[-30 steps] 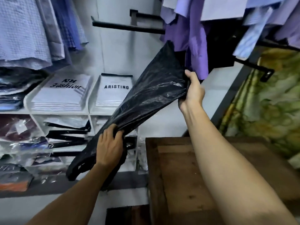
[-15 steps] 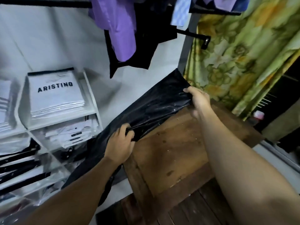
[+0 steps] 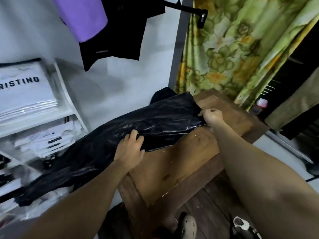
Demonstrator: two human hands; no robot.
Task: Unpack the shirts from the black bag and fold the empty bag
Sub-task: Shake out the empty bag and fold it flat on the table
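The bag (image 3: 155,125) lies across the table's (image 3: 189,161) left edge, shelves (image 3: 69,94) to its left.

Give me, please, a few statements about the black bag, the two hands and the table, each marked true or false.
1. The black bag lies partly on the wooden table. True.
2. The right hand rests flat and open on the table. False: its fingers are curled and it grips the bag's far end.
3. The left hand grips the bag near the table's left edge. True.
4. The whole bag is on the table. False: its left part hangs off the table, in front of the white shelves.
5. A green floral curtain hangs behind the table. True.
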